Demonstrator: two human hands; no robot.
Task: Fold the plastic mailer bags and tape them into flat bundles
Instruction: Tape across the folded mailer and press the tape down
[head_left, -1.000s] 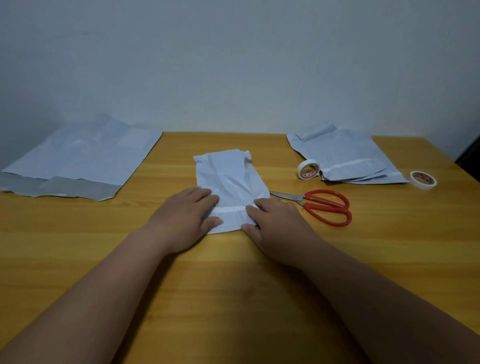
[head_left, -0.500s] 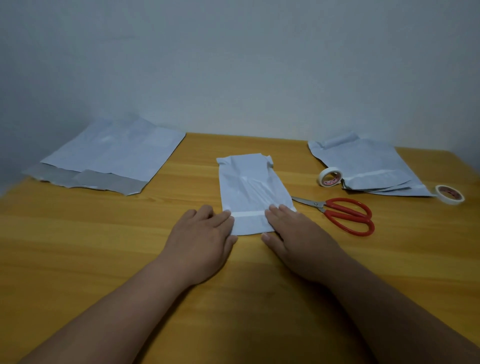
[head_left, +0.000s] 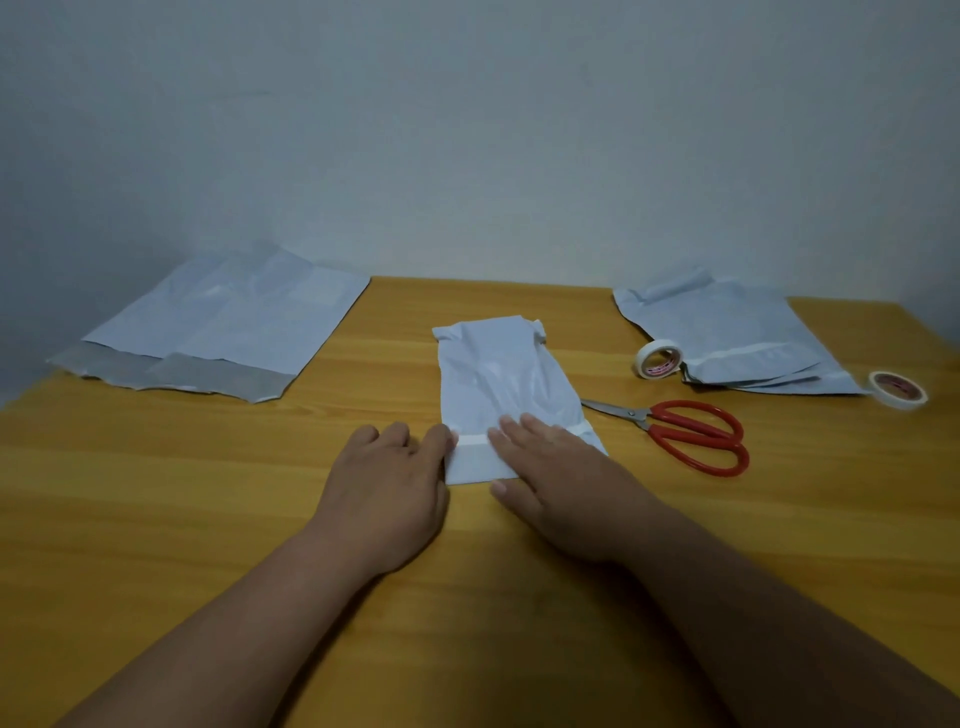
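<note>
- Folded mailer bag (head_left: 506, 395) lies at the middle of the wooden table (head_left: 156, 519), with red scissors (head_left: 691, 434) just beside it.
- Right hand (head_left: 558, 480) presses flat on its near end, fingers spread, gripping nothing.
- Left hand (head_left: 387, 480) lies flat, fingertips touching the bag's left edge.

Red scissors (head_left: 685, 434) lie flat on the wooden table (head_left: 156, 493), just right of the fingers of the right hand (head_left: 561, 483). Their blades point at those fingers. A plain grey wall (head_left: 467, 156) stands far past the fingertips.

Bare forearms, no sleeves, left hand (head_left: 387, 486), right hand (head_left: 563, 486)
</note>
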